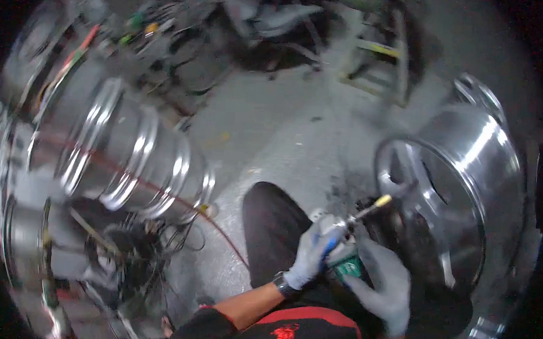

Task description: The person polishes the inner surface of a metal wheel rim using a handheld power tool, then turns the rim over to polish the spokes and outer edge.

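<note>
In my lap area, my gloved left hand [309,256] is wrapped round a straight grinder [348,268] with a green body, a blue part and a thin metal shaft. The shaft points up and right and ends in a pale yellow tip [384,201]. My gloved right hand [383,283] cups the green part from the right, thumb below it and fingers above. Just beyond the tip lies a shiny metal drum [475,142] on its side, its open end facing me. The image is blurred, and the gloves hide much of the grinder.
A ribbed metal drum [145,146] lies to the left, with a red hose [161,190] running across it towards me. Cables and dark gear lie at lower left. A yellowish metal stand [376,71] stands at the back, on the grey floor [274,118].
</note>
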